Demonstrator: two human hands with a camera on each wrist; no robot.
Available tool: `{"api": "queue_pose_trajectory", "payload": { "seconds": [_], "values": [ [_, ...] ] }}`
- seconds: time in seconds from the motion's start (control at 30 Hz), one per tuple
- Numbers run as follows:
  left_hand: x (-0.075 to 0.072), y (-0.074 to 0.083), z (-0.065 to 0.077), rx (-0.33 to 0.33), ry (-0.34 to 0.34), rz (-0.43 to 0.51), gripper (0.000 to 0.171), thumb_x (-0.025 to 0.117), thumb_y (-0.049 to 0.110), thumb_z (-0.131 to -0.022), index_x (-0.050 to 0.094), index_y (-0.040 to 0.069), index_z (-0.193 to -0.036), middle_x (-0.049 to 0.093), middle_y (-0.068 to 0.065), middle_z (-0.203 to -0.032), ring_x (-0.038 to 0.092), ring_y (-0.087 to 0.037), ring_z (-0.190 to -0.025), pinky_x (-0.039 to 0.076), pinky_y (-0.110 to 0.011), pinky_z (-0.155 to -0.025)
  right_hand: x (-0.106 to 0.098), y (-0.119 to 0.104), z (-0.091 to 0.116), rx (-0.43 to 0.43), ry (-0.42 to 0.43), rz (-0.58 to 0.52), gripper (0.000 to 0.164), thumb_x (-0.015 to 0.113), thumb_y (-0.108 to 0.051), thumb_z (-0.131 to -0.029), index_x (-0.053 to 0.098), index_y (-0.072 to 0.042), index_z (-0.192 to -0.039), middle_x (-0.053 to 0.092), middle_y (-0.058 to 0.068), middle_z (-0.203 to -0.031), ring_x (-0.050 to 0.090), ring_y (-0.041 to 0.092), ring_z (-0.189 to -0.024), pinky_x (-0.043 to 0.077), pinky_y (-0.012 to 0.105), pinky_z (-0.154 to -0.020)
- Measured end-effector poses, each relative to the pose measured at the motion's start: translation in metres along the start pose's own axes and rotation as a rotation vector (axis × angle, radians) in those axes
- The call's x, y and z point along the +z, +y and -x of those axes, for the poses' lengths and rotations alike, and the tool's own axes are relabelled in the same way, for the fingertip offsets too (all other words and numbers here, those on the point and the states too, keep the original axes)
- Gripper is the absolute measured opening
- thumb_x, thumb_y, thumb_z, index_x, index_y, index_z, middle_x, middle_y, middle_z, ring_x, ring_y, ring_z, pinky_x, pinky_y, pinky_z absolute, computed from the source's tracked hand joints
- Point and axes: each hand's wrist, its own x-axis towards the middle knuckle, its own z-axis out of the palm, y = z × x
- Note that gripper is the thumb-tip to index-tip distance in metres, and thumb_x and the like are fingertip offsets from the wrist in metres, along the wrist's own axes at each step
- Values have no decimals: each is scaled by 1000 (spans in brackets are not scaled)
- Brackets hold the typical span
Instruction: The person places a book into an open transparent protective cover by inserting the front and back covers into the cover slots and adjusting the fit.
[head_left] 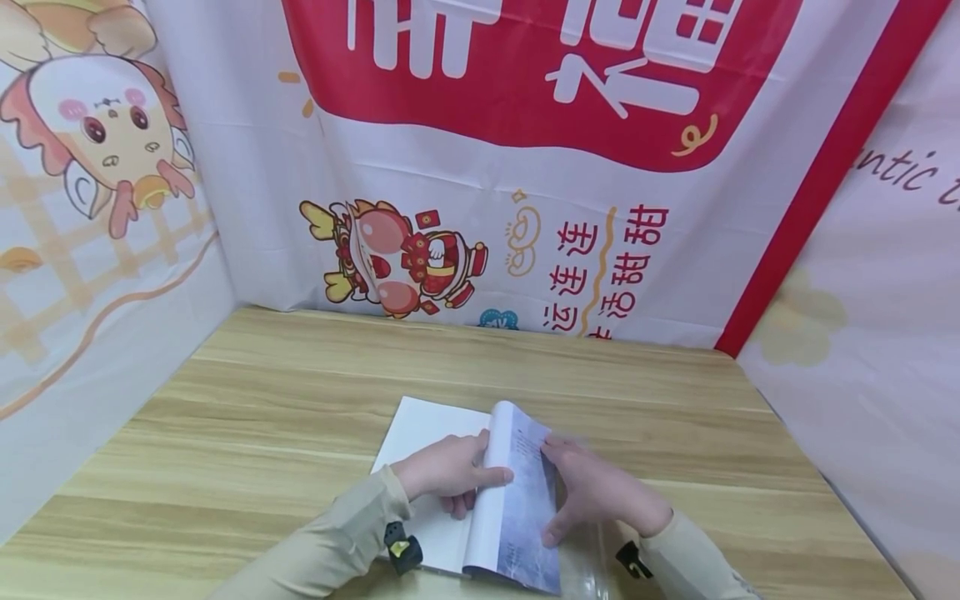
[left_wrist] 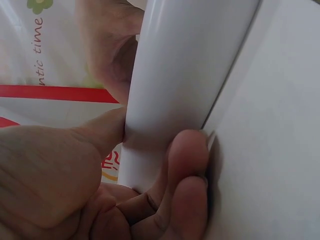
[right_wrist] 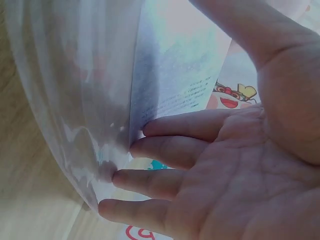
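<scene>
A book or booklet lies open on the table, its white page (head_left: 431, 421) at the left. Its bluish printed cover flap (head_left: 525, 500) curls over at the right. My left hand (head_left: 446, 468) pinches the rolled part of the flap, thumb on top and fingertips beside the white inner page (left_wrist: 270, 135). At the flap's outer edge, my right hand (head_left: 603, 492) spreads its thumb and fingers. In the right wrist view, straight fingers (right_wrist: 165, 152) touch the edges of the flap and a clear plastic sleeve (right_wrist: 80, 90), with nothing gripped in the palm.
A wood-grain table (head_left: 247, 433) carries the book near its front. Behind it hangs a white cloth (head_left: 262, 208) with red print and cartoon figures. More printed cloth (head_left: 127, 333) forms the left side, and a pale one (head_left: 862, 350) the right.
</scene>
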Motion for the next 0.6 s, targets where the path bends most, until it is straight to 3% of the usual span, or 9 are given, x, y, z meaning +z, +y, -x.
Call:
{"api": "queue_pose_trajectory", "payload": {
  "seconds": [0.6],
  "values": [
    [1,0,-1,-13,-1,-11,60,60,46,-90,43,4,-130,61,-8,-60,59,-19,-43,50,-32,-42,0,5,0,-24,2,-18,130,84,-58,-45,30,10,-143,30,26,-146,27,44,-133,22,51,-107]
  ]
}}
